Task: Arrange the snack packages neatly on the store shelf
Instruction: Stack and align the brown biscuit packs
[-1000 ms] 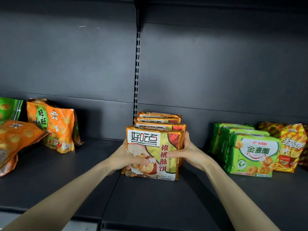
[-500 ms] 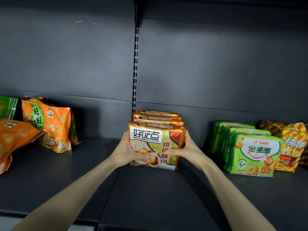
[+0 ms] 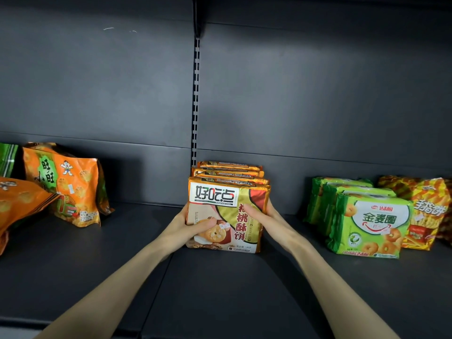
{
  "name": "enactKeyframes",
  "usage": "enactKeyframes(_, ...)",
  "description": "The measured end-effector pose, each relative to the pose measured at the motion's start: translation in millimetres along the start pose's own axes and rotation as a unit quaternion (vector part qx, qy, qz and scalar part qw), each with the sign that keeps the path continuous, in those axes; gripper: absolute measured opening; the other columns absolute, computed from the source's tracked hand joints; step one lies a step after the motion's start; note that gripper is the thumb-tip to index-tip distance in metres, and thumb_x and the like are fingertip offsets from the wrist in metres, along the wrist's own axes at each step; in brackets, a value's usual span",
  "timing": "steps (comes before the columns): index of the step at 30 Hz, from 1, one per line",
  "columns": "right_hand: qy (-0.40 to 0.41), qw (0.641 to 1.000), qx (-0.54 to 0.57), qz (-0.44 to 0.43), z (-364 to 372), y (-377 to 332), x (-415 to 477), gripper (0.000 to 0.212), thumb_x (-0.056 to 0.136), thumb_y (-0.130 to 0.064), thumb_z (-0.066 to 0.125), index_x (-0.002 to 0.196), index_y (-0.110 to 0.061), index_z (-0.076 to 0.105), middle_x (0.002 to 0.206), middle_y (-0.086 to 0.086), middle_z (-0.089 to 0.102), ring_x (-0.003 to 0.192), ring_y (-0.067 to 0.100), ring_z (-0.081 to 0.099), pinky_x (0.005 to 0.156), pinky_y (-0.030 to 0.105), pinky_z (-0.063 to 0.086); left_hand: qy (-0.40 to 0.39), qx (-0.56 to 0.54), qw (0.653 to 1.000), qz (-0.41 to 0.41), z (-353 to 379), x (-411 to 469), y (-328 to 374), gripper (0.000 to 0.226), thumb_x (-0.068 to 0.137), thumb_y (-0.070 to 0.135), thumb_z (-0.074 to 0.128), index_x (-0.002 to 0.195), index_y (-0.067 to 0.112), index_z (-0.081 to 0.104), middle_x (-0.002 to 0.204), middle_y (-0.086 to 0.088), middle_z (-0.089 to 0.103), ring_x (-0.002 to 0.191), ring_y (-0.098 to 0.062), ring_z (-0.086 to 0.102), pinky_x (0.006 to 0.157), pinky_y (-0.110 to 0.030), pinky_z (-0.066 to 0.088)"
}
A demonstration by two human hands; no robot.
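A row of orange-gold cookie packages point(image 3: 227, 206) stands upright in the middle of the dark shelf point(image 3: 220, 285), one behind another. My left hand point(image 3: 186, 228) grips the left side of the front package, thumb across its face. My right hand point(image 3: 266, 218) grips the right side, thumb also on the front. To the right stands a row of green ring-cookie packages point(image 3: 371, 223). Behind those sits a yellow-red package point(image 3: 425, 211).
Orange snack bags lie at the left: one upright point(image 3: 66, 184), one tipped over at the frame edge point(image 3: 19, 206), a green bag point(image 3: 7, 159) behind them. A slotted upright rail point(image 3: 195, 99) runs up the back panel. The shelf's front edge is near the bottom.
Both hands have pushed the front cookie package back against the row behind it; it now stands straighter and closer to the others.
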State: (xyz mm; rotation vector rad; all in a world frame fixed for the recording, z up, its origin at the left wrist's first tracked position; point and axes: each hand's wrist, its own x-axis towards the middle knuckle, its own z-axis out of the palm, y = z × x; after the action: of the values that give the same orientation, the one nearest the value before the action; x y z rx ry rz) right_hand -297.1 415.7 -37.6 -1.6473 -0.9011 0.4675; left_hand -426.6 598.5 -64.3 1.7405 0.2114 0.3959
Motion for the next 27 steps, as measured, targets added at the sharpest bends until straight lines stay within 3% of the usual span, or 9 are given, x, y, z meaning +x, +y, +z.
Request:
enactKeyframes(4,-0.001,1.000,0.000,0.001,-1.5,1.0,0.8,0.065,0.076,-0.053,0.062,0.134,-0.043,0.036,0.122,-0.020,0.062,0.111,0.004,0.061,0.101,0.033,0.041,-0.008,-0.010,1.000,-0.012,-2.8,-0.8,-0.3,0.042,0.081,0.024,0.069,0.117,0.030,0.048,0.097,0.009,0.071,0.083,0.001,0.070,0.062,-0.010,0.052)
enactKeyframes(8,0.003,1.000,-0.008,0.002,-2.3,1.5,0.0,0.063,0.075,-0.053,0.061,0.133,-0.044,0.037,0.119,-0.020,0.063,0.106,0.001,0.062,0.094,0.027,0.045,-0.026,0.001,0.999,-0.028,-2.3,-1.2,0.4,0.056,0.074,0.034,0.077,0.122,0.023,0.050,0.097,0.006,0.073,0.085,-0.004,0.070,0.062,-0.012,0.052)
enactKeyframes(11,0.019,1.000,-0.024,0.003,-2.9,3.5,1.4,0.070,0.070,-0.057,0.064,0.133,-0.043,0.035,0.120,-0.018,0.063,0.107,0.006,0.063,0.102,0.039,0.044,0.001,0.014,1.000,-0.018,1.8,-0.3,-1.1,0.044,0.080,0.019,0.072,0.120,0.018,0.053,0.097,0.007,0.072,0.081,-0.002,0.070,0.059,-0.012,0.052)
enactKeyframes(15,0.042,0.998,-0.041,-0.017,-3.1,3.9,1.6,0.081,0.067,-0.057,0.068,0.136,-0.040,0.031,0.121,-0.015,0.064,0.106,0.008,0.065,0.100,0.047,0.047,0.060,0.040,0.997,0.008,1.7,0.2,-5.2,0.046,0.074,0.022,0.078,0.112,0.027,0.054,0.099,0.012,0.070,0.085,0.002,0.069,0.066,-0.012,0.054)
enactKeyframes(20,0.069,0.994,-0.065,-0.045,-2.8,2.8,0.2,0.089,0.075,-0.046,0.068,0.145,-0.038,0.014,0.120,-0.015,0.063,0.101,0.006,0.067,0.090,0.035,0.053,0.072,0.098,0.992,0.024,1.3,-1.5,-4.9,0.045,0.074,0.030,0.077,0.113,0.028,0.054,0.094,0.017,0.069,0.082,0.009,0.066,0.067,-0.008,0.052)
enactKeyframes(25,0.068,0.989,-0.131,-0.015,-3.8,-9.1,-6.6,0.071,0.083,-0.045,0.063,0.141,-0.036,0.024,0.111,-0.020,0.062,0.092,-0.001,0.064,0.089,0.028,0.050,0.050,0.166,0.985,0.005,-2.1,-3.4,3.2,0.050,0.075,0.040,0.074,0.118,0.025,0.054,0.095,0.019,0.067,0.083,0.002,0.066,0.074,-0.013,0.053)
enactKeyframes(27,0.084,0.983,-0.162,0.000,-4.6,-14.0,-10.3,0.064,0.082,-0.048,0.064,0.136,-0.033,0.033,0.115,-0.017,0.061,0.098,0.000,0.061,0.092,0.026,0.048,0.060,0.210,0.976,-0.002,-4.0,-4.8,6.8,0.048,0.074,0.044,0.074,0.114,0.024,0.059,0.100,0.013,0.069,0.087,-0.002,0.065,0.079,-0.019,0.054)
